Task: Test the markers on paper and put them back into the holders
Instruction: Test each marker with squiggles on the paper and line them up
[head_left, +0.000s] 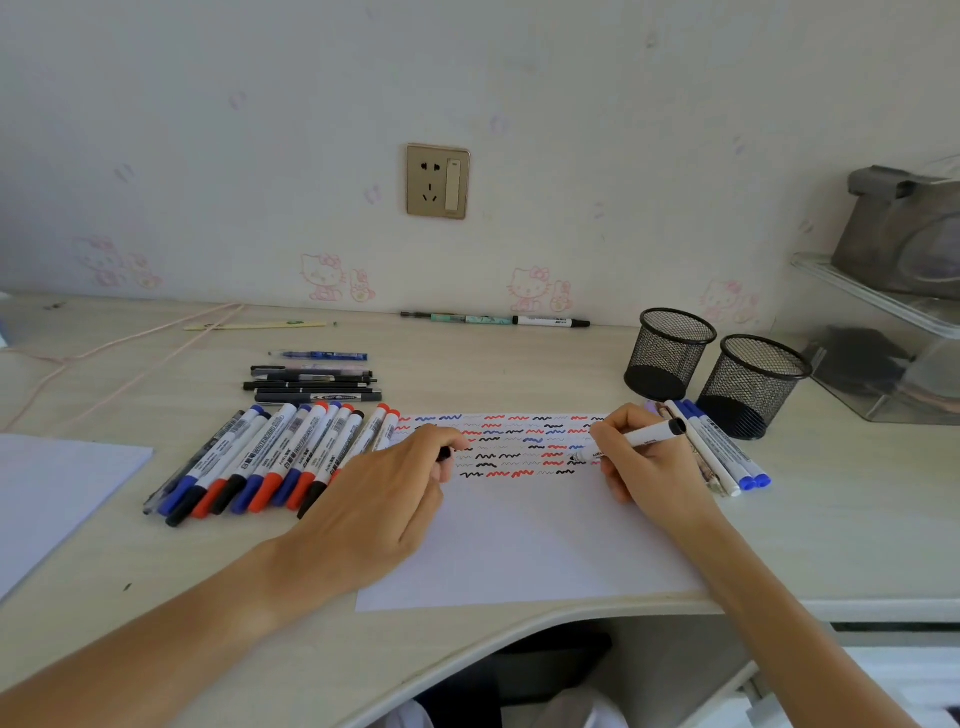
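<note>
The left hand rests on the paper, fingers curled around a black cap. The right hand grips a marker, tip on the paper among squiggles. Capped markers lie left; more markers lie right, before two mesh holders. Pens lie beyond.

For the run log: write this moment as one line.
phase: testing | right hand: marker tip on paper | left hand: holds black cap | holders: empty
</note>
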